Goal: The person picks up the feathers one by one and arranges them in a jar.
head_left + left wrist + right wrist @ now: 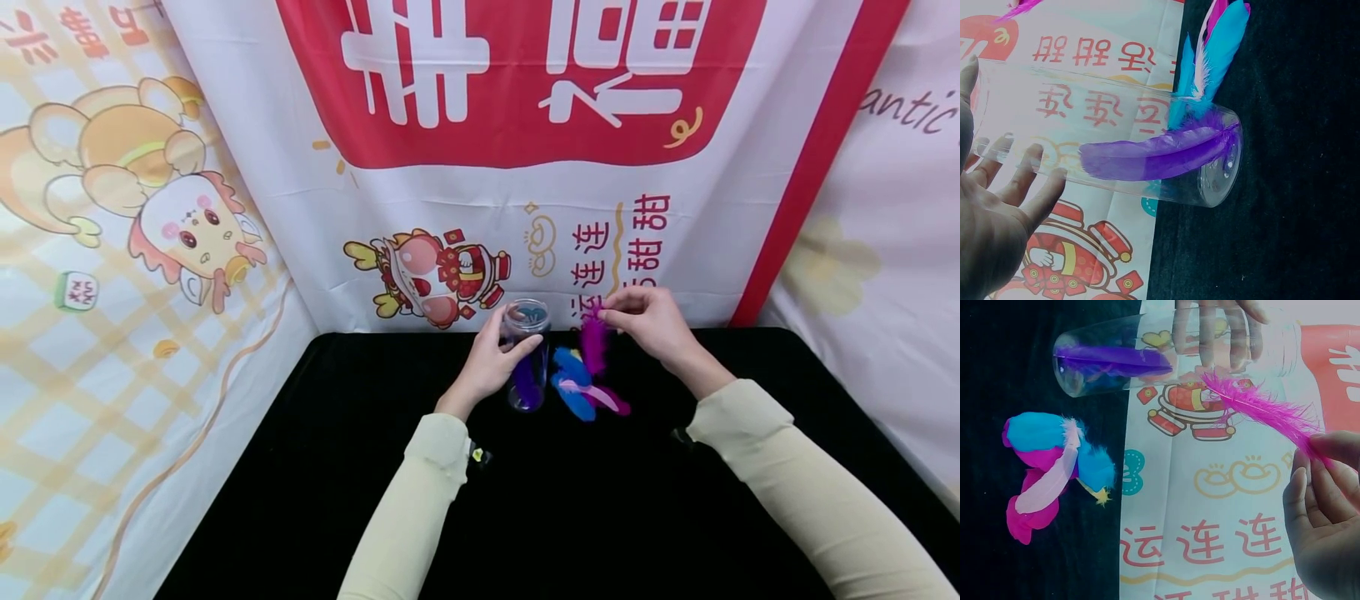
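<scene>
My left hand (486, 365) grips a clear jar (543, 354) near its open mouth, fingers and thumb around its wall. Inside lies a purple feather (1147, 155), its base near the jar's bottom. To the right, my right hand (662, 332) pinches the end of a fluffy magenta feather (1266, 415) between thumb and fingertips. In the head view it hangs down beside the jar, above a small pile on the table. That pile holds blue feathers (1034, 430), a pale pink feather (1047, 478), deeper pink feathers (1019, 522) and a yellow tip (1103, 496).
The table has a black cloth (585, 517). Behind its back edge hangs a white and red printed curtain (465, 200); printed sheets stand at the left (150, 333) and right (885, 317). Both forearms reach in from the front.
</scene>
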`<move>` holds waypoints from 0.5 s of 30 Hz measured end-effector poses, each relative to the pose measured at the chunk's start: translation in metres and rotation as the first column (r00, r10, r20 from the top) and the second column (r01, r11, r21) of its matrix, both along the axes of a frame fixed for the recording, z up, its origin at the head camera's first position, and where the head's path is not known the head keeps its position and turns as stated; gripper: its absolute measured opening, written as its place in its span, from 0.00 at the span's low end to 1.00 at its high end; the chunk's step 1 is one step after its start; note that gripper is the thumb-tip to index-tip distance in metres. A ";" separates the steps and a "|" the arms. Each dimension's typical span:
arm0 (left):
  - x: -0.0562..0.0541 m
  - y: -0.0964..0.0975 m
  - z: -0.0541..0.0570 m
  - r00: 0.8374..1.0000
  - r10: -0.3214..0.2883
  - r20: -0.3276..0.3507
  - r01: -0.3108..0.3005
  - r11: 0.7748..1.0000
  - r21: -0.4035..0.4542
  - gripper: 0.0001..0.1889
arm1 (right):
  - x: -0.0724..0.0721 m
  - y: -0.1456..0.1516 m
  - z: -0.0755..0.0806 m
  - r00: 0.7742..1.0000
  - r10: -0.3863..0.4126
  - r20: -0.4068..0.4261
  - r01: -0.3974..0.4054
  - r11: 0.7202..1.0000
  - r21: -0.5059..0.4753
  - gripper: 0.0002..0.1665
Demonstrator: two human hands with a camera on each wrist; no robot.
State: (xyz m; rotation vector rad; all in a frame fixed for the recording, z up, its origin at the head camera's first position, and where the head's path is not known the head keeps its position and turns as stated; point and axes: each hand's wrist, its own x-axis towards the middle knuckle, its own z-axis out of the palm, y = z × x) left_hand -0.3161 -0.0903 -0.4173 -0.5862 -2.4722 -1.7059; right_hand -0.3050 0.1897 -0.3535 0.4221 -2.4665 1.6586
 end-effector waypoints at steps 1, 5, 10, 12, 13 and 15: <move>0.000 0.000 0.000 1.000 0.000 0.001 0.000 1.000 0.000 0.38 | 0.000 0.000 0.000 1.000 0.001 -0.001 -0.001 1.000 -0.004 0.13; 0.000 0.001 0.000 1.000 0.003 0.006 -0.003 1.000 0.002 0.36 | 0.000 -0.001 0.001 1.000 0.008 -0.002 -0.008 1.000 -0.021 0.13; 0.001 0.001 -0.001 1.000 0.003 0.008 -0.004 1.000 0.008 0.35 | 0.000 -0.003 0.003 1.000 0.016 -0.011 -0.016 0.999 -0.032 0.12; 0.001 0.001 0.000 1.000 0.003 0.008 -0.003 1.000 0.007 0.36 | 0.001 -0.004 0.004 1.000 0.018 -0.012 -0.019 0.999 -0.036 0.13; 0.001 0.001 0.000 1.000 0.004 0.008 -0.004 1.000 0.005 0.36 | 0.000 -0.004 0.005 1.000 0.020 -0.009 -0.021 0.999 -0.041 0.13; 0.001 0.001 0.000 1.000 0.004 0.009 -0.004 1.000 0.003 0.37 | 0.000 -0.005 0.006 1.000 0.025 -0.005 -0.025 0.999 -0.048 0.14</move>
